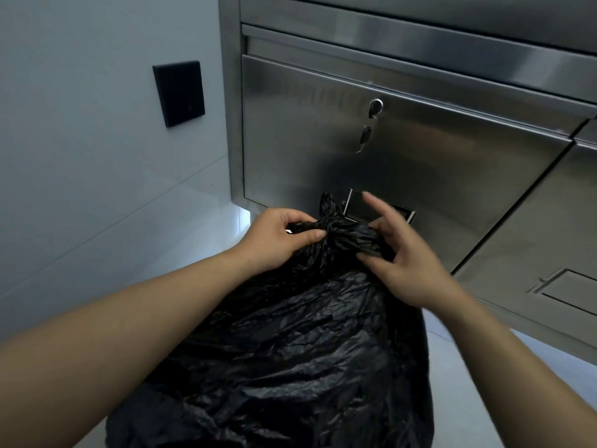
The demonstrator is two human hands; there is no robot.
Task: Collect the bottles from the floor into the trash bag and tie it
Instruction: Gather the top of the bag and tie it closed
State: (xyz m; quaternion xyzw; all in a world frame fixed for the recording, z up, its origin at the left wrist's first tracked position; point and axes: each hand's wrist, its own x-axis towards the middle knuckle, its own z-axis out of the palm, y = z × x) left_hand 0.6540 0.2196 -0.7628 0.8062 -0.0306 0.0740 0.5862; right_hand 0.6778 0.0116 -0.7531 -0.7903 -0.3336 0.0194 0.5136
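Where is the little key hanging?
In the head view, the key hangs from the lock on the steel cabinet door, a little right of centre, above the gathered top of the black trash bag.

The trash bag is thin black plastic, crinkled all over, with a dull sheen on its folds. The cabinet door is brushed steel with a satin finish that gives soft, blurred reflections. Its lock is brighter polished metal, and the key has a dark head. The wall looks smooth and matt, as does the black plate on it. The floor is pale and smooth.
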